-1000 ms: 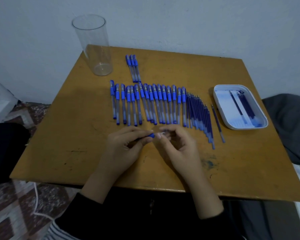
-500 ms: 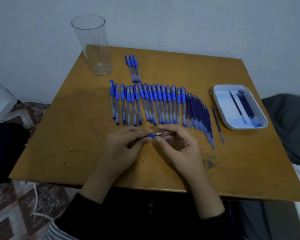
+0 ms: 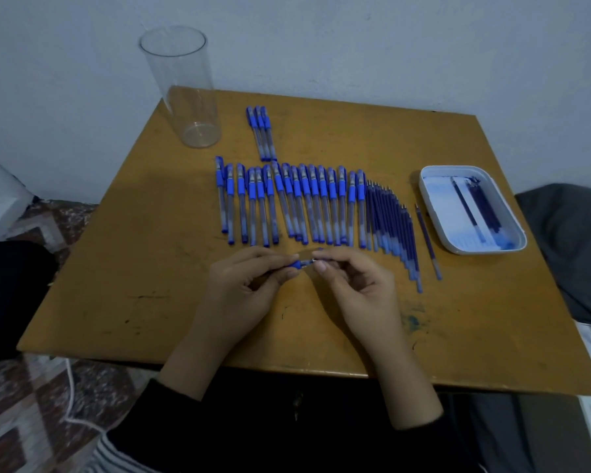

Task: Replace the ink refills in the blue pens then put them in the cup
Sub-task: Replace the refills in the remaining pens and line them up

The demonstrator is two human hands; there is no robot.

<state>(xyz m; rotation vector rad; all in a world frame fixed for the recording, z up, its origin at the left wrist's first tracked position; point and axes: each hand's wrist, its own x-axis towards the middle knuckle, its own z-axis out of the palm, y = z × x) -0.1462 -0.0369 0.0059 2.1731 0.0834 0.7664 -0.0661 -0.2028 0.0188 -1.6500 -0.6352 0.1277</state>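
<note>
My left grip (image 3: 249, 285) is curled round the pen (image 3: 296, 265) barrel, blue collar end pointing right. My right grip (image 3: 352, 285) pinches the tip piece at that end, so each half can twist against the other. Whether the tip is coming off or going on, I cannot tell. The pen lies between both grips, just above the tabletop (image 3: 133, 285). Beyond: pen row (image 3: 287, 203), refills (image 3: 389, 223) beside it, tray (image 3: 488, 251) right. Far left, the cup (image 3: 185, 97) stands upright, no pens inside
</note>
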